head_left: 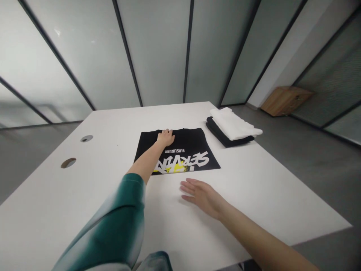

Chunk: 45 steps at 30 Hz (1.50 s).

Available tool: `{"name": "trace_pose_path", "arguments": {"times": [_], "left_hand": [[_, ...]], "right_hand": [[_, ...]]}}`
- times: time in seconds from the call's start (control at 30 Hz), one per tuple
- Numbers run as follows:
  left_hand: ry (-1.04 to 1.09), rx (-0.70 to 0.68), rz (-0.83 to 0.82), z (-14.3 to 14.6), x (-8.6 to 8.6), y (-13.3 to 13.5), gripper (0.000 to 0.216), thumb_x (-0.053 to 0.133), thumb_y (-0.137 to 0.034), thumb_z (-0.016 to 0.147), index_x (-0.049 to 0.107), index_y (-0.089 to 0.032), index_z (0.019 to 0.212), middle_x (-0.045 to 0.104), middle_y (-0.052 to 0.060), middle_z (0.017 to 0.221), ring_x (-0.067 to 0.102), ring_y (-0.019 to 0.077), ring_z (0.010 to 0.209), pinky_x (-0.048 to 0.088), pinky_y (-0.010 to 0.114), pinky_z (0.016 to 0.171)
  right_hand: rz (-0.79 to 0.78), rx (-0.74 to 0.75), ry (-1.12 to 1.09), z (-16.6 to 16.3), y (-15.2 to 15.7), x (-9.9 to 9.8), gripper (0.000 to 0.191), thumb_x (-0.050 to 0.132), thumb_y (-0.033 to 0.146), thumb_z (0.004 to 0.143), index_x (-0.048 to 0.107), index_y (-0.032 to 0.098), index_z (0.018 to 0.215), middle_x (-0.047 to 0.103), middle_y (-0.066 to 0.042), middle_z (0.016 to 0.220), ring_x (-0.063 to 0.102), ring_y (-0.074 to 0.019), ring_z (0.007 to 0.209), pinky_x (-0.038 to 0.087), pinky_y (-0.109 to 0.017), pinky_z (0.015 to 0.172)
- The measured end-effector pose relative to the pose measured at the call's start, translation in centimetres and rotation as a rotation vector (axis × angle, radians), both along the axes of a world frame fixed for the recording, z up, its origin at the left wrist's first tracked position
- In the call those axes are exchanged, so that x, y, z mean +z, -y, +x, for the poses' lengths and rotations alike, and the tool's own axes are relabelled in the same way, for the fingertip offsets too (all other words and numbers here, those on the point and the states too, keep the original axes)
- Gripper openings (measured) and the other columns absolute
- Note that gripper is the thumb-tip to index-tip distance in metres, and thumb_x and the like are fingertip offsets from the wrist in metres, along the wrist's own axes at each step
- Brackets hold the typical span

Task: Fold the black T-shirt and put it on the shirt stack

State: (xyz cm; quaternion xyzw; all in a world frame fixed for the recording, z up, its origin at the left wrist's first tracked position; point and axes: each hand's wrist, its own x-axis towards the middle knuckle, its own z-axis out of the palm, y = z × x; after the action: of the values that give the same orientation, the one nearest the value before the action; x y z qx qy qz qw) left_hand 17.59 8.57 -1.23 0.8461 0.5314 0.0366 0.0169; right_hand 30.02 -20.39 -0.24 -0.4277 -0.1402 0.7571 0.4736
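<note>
– Now, head view, single frame. Left hand?
– Left hand lies palm down on the folded black T-shirt, fingers loose and unclenched, tips at the shirt's far edge. It grips nothing that I can see. The forearm crosses the shirt's left half, with a green sleeve from the elbow back.
– Shirt position?
– Flat on the white table, about mid-table. White and yellow print faces up on the near half and reads upside down from this side.
– Right hand?
– Right hand is flat, palm down, fingers extended and pointing left, holding nothing. It is near the shirt's near edge but apart from it. Resting on the tabletop or hovering just above it: cannot tell.
– Hands relative to each other?
– Apart. The left is farther from the body, the right nearer.
– Other items?
– To the right of the shirt and apart from it, by the table edge, a folded white garment is stacked on a folded black garment. Round holes sit in the tabletop at left. A wooden cabinet stands on the floor beyond, and glass partition panels rise behind the table.
</note>
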Motion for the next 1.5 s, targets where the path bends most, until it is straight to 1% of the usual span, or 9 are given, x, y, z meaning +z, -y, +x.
{"name": "trace_pose_path", "arguments": {"times": [0.17,0.37,0.63,0.8,1.0,1.13,1.27,1.37,1.5], "left_hand": [[-0.006,-0.029,-0.024,1.4,-1.0,-2.2,0.049,0.029,-0.038,0.099,0.050,-0.015,0.137,0.052,0.018,0.142,0.045,0.0313,0.132,0.034,0.048,0.107],[-0.022,-0.009,0.014,1.9,-0.7,-3.2,0.050,0.040,-0.039,0.094,0.054,-0.011,0.132,0.052,0.023,0.138,0.048,0.0356,0.128,0.037,0.048,0.103],[-0.078,0.035,-0.152,2.9,0.1,-4.4,0.047,0.041,-0.035,0.093,0.055,-0.009,0.129,0.063,0.023,0.127,0.058,0.0328,0.119,0.038,0.046,0.103],[-0.046,0.025,-0.106,2.8,-0.1,-3.9,0.044,0.040,-0.032,0.093,0.057,-0.011,0.128,0.057,0.024,0.134,0.052,0.0343,0.125,0.039,0.046,0.102],[0.033,0.009,-0.038,2.5,-0.6,-3.4,0.038,0.042,-0.029,0.093,0.059,-0.012,0.122,0.058,0.023,0.131,0.054,0.0338,0.123,0.042,0.045,0.101],[0.239,0.061,-0.165,1.5,0.2,-4.2,0.032,0.047,-0.028,0.092,0.059,-0.014,0.117,0.064,0.021,0.125,0.058,0.0323,0.120,0.043,0.043,0.099],[0.412,0.104,-0.258,-1.3,1.4,-4.5,0.024,0.054,-0.026,0.088,0.060,-0.015,0.108,0.071,0.015,0.108,0.065,0.0271,0.105,0.049,0.037,0.090],[0.743,0.186,-0.411,-4.6,2.5,-3.2,0.033,0.062,-0.027,0.082,0.057,-0.017,0.113,0.072,0.008,0.092,0.068,0.0226,0.088,0.053,0.034,0.078],[1.196,0.200,-0.567,-9.2,4.2,0.1,0.047,0.070,-0.028,0.074,0.058,-0.021,0.118,0.069,0.003,0.088,0.067,0.0181,0.080,0.051,0.030,0.072]], "right_hand": [[-0.108,-0.274,-0.169,-3.6,-1.5,-0.6,0.009,0.067,0.022,0.072,0.058,0.019,0.071,0.069,-0.012,0.103,0.064,-0.0216,0.101,0.051,-0.037,0.095],[-0.168,-0.517,-0.195,-6.1,-3.3,0.0,0.004,0.059,0.017,0.078,0.061,0.019,0.079,0.069,-0.010,0.100,0.064,-0.0184,0.098,0.053,-0.032,0.089],[-0.186,-0.531,-0.184,-6.5,-5.3,0.5,0.009,0.057,0.023,0.088,0.060,0.018,0.081,0.069,-0.007,0.084,0.066,-0.0160,0.080,0.055,-0.029,0.076],[-0.213,-0.385,-0.152,-7.6,-6.5,-0.6,0.018,0.061,0.032,0.090,0.060,0.019,0.080,0.072,-0.007,0.080,0.064,-0.0135,0.065,0.052,-0.024,0.060],[-0.226,-0.371,-0.013,-8.6,-7.5,-1.8,0.025,0.070,0.036,0.081,0.052,0.025,0.068,0.059,0.010,0.049,0.048,-0.0074,0.046,0.044,-0.018,0.051],[-0.079,-0.437,0.056,-7.8,-6.2,-1.9,0.026,0.078,0.037,0.066,0.055,0.027,0.072,0.063,0.010,0.058,0.055,-0.0108,0.055,0.045,-0.022,0.053],[0.146,-0.547,0.240,-4.5,-4.6,-1.0,0.023,0.075,0.039,0.065,0.064,0.024,0.079,0.073,-0.002,0.091,0.065,-0.0198,0.086,0.053,-0.032,0.076],[0.247,-0.526,0.386,-0.7,-4.2,0.2,0.018,0.072,0.039,0.067,0.064,0.024,0.075,0.073,-0.005,0.087,0.066,-0.0234,0.087,0.053,-0.036,0.081],[0.386,-0.463,0.567,4.1,-5.2,1.6,0.020,0.071,0.041,0.072,0.067,0.022,0.078,0.072,-0.006,0.083,0.066,-0.0236,0.080,0.054,-0.037,0.073]]}}
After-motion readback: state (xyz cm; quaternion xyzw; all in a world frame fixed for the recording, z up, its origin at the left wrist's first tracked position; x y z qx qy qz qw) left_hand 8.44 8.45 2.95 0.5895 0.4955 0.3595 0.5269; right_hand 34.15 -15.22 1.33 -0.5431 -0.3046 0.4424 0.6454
